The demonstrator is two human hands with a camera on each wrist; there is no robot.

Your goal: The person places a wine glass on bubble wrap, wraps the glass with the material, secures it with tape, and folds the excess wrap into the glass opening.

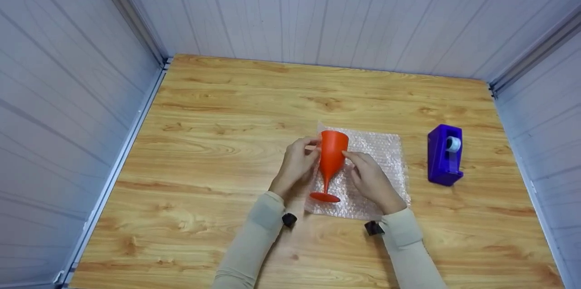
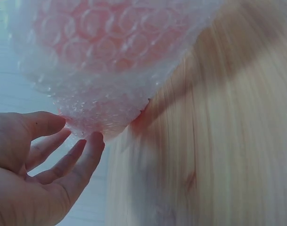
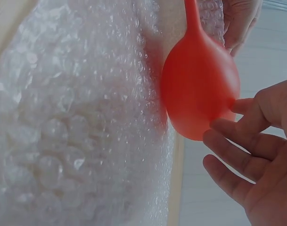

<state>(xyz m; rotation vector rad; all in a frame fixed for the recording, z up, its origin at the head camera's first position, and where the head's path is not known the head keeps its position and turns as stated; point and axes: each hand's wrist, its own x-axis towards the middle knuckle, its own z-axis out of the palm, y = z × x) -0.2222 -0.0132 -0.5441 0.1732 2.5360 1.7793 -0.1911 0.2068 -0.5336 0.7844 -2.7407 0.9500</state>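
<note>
A: Your left hand (image 1: 298, 159) pinched the left edge of the bubble wrap (image 1: 379, 153) between thumb and fingers; your right hand (image 1: 370, 180) rested its fingertips, unclenched, against the bowl of the orange goblet (image 1: 333, 150).

B: Where did the orange goblet lie beneath your hands?

A: On its side upon the sheet, left of the sheet's middle, mouth away from you and foot (image 1: 325, 197) towards you. Bubble wrap stood up along its left flank, with orange showing through in the left wrist view.

B: What, then, threatened your arrangement?

A: Rolling, chiefly. The bowl was round and your right fingertips merely touched it, so a hard pull on the edge might well have turned it. The edge itself could have sprung back had your pinch loosened, since such sheeting seemed springy.

B: Was the foot a hazard?

A: Probably. Broader than the stem (image 1: 327, 184) and near the sheet's near edge, it could have poked beyond the sheet or propped it off the stem. The tape dispenser (image 1: 438, 153) stood well apart on your right; reaching for it would have left one hand to restrain everything.
</note>
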